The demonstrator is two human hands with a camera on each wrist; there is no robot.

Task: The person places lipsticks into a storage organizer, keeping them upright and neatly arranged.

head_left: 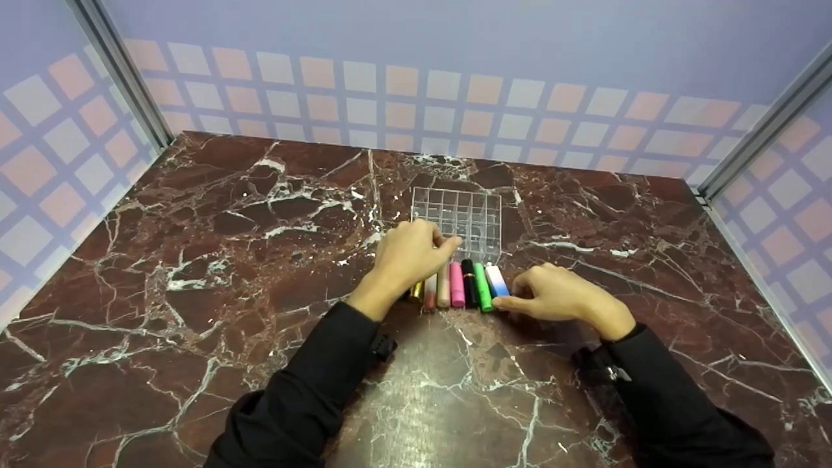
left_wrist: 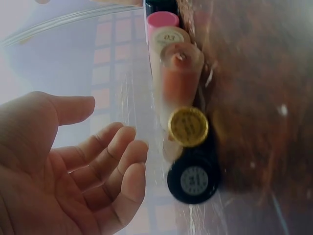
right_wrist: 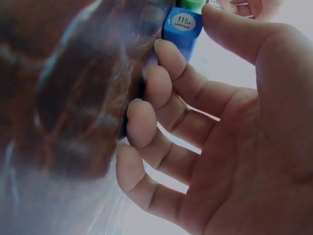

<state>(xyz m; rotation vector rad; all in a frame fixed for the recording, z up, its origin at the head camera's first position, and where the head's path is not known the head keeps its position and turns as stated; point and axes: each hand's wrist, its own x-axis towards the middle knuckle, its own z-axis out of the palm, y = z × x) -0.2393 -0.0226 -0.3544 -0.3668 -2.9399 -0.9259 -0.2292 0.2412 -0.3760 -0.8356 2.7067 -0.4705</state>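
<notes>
Fingers (left_wrist: 133, 181) of left hand (head_left: 415, 253) loosely bent, thumb well apart, nothing held; they hang over the left part of a row of makeup tubes. Beside these fingers, seen from the left wrist: black-ended tube (left_wrist: 194, 178), gold-ended tube (left_wrist: 188, 126), reddish clear tube (left_wrist: 181, 81), beige tube (left_wrist: 168, 36). Further right, between both hands: pink tube (head_left: 457, 286), black tube with gold band (head_left: 468, 286), green tube (head_left: 482, 288). Blue-and-white tube (head_left: 496, 279) ends the row, right by the right hand (head_left: 562, 292), thumb tip and index tip just beside its blue end; fingers half bent, gap between thumb and index, cannot tell if they touch it. Clear divided tray (head_left: 500, 218) just beyond left fingers and row. Dark red marbled surface (head_left: 195, 370) under everything, black sleeves (head_left: 305, 390) behind both hands.
</notes>
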